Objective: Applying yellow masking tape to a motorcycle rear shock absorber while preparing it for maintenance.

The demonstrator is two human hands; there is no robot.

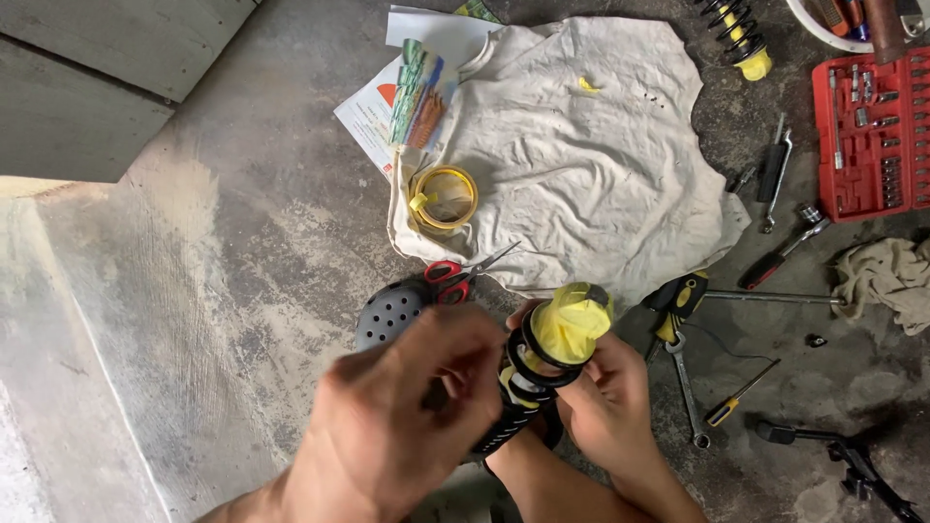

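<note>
I hold a shock absorber (562, 334) with a black coil spring and a yellow wrapped top end, upright and tilted toward the right, just above the concrete floor. My left hand (412, 407) grips the spring's lower left side, blurred. My right hand (610, 397) cups it from the right below the yellow end. Red-handled scissors (455, 279) and a black perforated sandal (387, 312) lie just behind my left hand.
A dirty white cloth (581, 155) is spread ahead, a roll of yellow tape (444, 199) at its left edge. To the right lie wrenches (686, 383), screwdrivers, a red socket set case (872, 131) and a rag (886, 276). A second spring shock (738, 34) lies at the top.
</note>
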